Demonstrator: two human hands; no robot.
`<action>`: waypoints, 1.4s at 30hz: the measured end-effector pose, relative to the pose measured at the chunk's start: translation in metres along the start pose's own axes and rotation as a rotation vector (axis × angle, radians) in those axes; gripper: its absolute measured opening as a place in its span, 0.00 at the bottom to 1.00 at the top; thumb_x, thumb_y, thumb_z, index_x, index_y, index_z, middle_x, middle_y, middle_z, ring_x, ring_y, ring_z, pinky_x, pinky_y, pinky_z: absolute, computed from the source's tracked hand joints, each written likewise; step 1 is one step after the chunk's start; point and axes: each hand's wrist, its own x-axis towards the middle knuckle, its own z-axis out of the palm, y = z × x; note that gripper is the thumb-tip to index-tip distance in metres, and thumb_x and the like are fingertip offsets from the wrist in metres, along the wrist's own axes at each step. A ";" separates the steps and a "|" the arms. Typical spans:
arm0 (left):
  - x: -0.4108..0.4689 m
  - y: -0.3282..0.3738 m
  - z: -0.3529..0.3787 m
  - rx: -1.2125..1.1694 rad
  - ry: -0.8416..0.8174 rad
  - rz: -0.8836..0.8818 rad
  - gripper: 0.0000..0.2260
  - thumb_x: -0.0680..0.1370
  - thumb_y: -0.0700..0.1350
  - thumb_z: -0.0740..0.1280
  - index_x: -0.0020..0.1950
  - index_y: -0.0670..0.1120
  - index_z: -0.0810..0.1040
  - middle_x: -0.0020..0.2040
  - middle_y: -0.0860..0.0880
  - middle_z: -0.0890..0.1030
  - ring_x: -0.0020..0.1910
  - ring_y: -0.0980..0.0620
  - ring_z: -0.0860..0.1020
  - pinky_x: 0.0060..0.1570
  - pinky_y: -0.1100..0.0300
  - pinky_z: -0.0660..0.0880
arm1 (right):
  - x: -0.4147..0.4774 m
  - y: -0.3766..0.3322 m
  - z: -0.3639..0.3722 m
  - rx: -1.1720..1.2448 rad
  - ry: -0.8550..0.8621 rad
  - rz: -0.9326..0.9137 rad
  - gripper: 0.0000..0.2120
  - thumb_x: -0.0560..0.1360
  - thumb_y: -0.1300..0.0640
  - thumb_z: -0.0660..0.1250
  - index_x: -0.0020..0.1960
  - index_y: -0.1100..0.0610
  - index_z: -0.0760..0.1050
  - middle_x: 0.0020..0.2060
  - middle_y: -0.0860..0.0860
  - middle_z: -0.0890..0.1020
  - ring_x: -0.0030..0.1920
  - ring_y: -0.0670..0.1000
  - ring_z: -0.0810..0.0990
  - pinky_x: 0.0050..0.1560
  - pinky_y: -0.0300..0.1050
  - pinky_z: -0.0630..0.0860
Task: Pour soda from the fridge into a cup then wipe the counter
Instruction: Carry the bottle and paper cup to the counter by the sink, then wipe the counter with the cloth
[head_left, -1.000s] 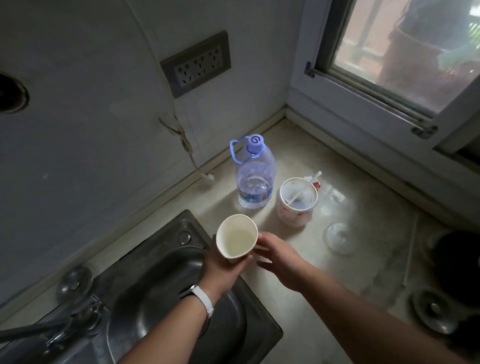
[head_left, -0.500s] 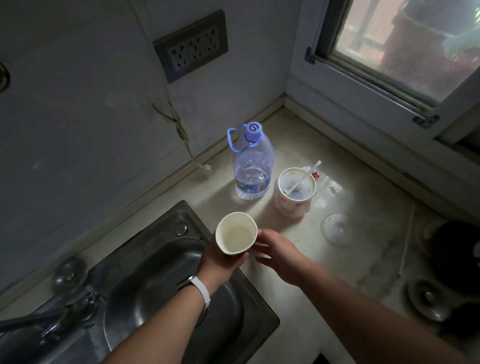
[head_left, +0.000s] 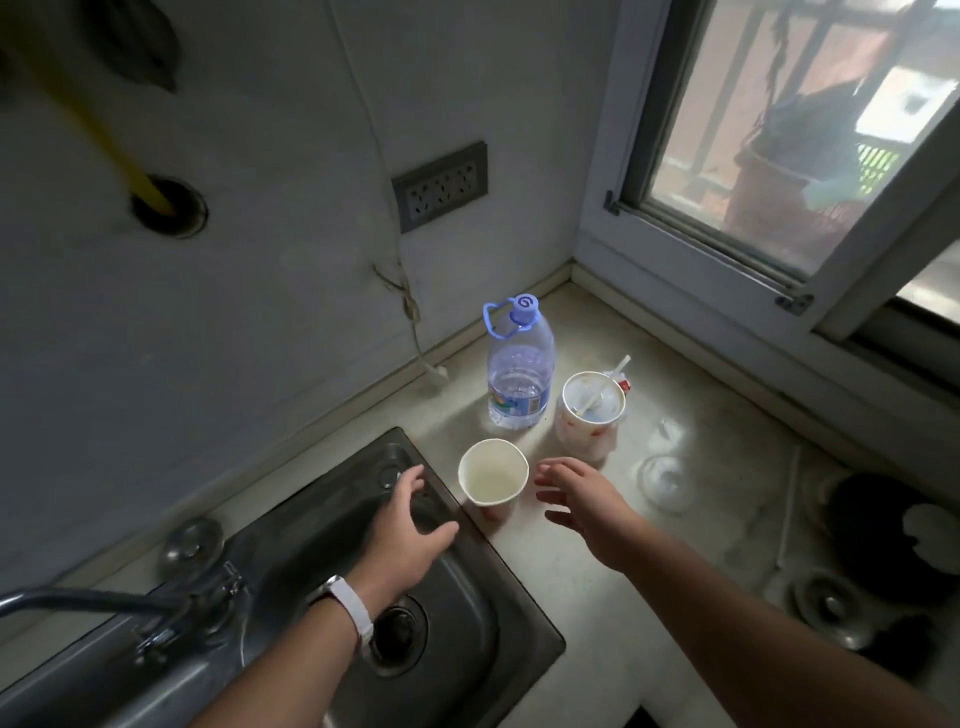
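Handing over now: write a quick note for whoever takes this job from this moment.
Left hand: open above the sink, beside the paper cup, not touching it.
Right hand: open above the counter on the cup's other side, also clear.
The cup stands upright at the sink's edge, with what looks like pale liquid inside.
Pouring seems done; wiping remains, no cloth in view.

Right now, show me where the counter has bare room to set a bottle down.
Free: the counter between the sink and the stove, and the corner behind the water bottle by the window. Crowded: around the paper cup, used cup and clear lid.
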 end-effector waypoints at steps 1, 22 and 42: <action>-0.006 0.002 -0.010 0.020 0.016 0.021 0.34 0.71 0.48 0.75 0.74 0.53 0.63 0.69 0.51 0.72 0.67 0.51 0.71 0.66 0.54 0.69 | -0.007 -0.005 0.003 -0.043 0.017 -0.039 0.07 0.79 0.57 0.64 0.54 0.54 0.79 0.50 0.53 0.82 0.50 0.51 0.80 0.52 0.47 0.76; -0.252 -0.102 -0.189 0.441 0.363 0.071 0.26 0.76 0.61 0.62 0.74 0.57 0.67 0.75 0.59 0.64 0.73 0.57 0.62 0.71 0.60 0.60 | -0.180 -0.011 0.208 -1.128 -0.258 -0.863 0.14 0.77 0.48 0.65 0.62 0.47 0.74 0.51 0.41 0.72 0.49 0.42 0.74 0.48 0.36 0.70; -0.475 -0.184 -0.208 0.402 0.754 -0.445 0.33 0.68 0.66 0.52 0.71 0.56 0.71 0.72 0.58 0.69 0.71 0.57 0.65 0.68 0.61 0.64 | -0.267 0.061 0.369 -1.370 -0.920 -1.318 0.21 0.76 0.45 0.58 0.68 0.47 0.69 0.62 0.45 0.74 0.61 0.50 0.74 0.59 0.45 0.72</action>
